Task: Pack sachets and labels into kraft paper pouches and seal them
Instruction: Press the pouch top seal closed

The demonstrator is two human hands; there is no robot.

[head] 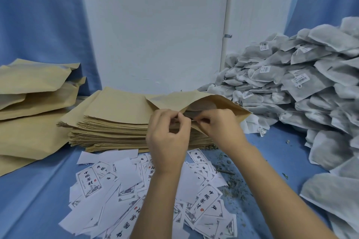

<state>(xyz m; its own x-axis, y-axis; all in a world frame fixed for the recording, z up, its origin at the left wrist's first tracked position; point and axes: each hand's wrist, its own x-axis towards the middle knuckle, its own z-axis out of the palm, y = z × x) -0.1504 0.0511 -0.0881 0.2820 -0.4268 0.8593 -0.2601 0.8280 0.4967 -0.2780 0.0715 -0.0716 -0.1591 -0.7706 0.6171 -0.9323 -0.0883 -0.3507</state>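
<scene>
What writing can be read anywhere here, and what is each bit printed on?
"中國藥材": large black characters, as best they read, on the white paper labels lying in front.
Smaller print on those labels: too small to read.
Barcode tags on the grey sachets: too blurred to read.
Kraft pouches: no print visible.

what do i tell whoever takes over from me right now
Left hand and right hand both pinch the near lip of the open pouch, which lies on the stack of flat pouches.
The sachets are heaped at right, labels scattered in front, bulging pouches piled at left, apparently done.
To do: this pouch is unsealed, contents unclear. Check, seal, carry on.
</scene>
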